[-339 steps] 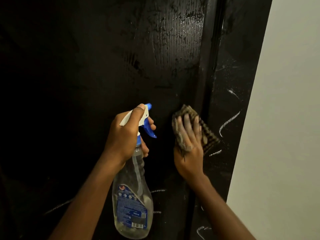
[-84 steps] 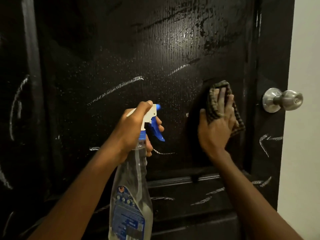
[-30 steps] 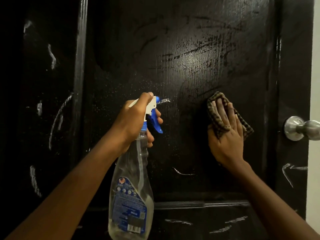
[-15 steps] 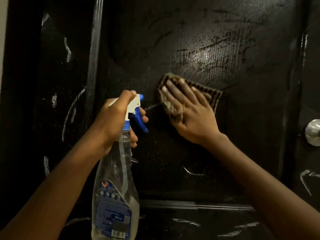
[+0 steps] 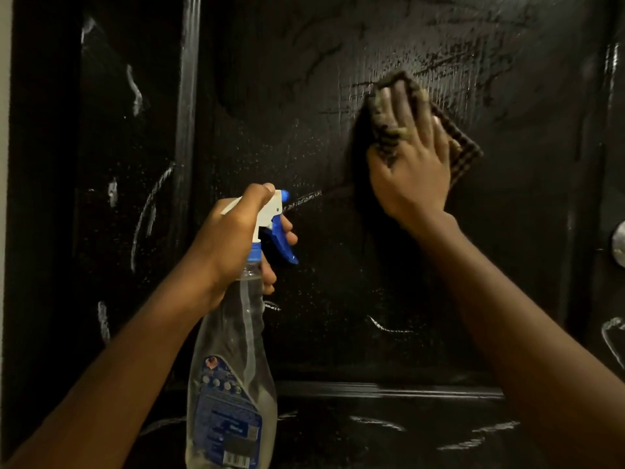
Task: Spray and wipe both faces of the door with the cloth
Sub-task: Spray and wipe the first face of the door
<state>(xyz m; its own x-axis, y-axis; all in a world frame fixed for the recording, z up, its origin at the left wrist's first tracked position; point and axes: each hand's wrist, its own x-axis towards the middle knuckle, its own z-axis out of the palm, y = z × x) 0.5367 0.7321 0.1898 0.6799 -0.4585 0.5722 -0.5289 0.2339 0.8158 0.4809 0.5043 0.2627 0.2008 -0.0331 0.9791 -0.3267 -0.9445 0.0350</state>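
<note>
Person's two forearms, bare from wrist to frame edge; left hand and right hand likewise bare, with short, pale fingernails.

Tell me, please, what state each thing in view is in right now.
door: wet and streaked up top, white marks lower down and at left.
cloth: pressed flat against the door.
spray bottle: held, nozzle toward the door.
left hand: grips the spray bottle's neck.
right hand: fingers straight, pressing the cloth.
doorknob: untouched.

Home interior: panelled door, doorknob.
</note>
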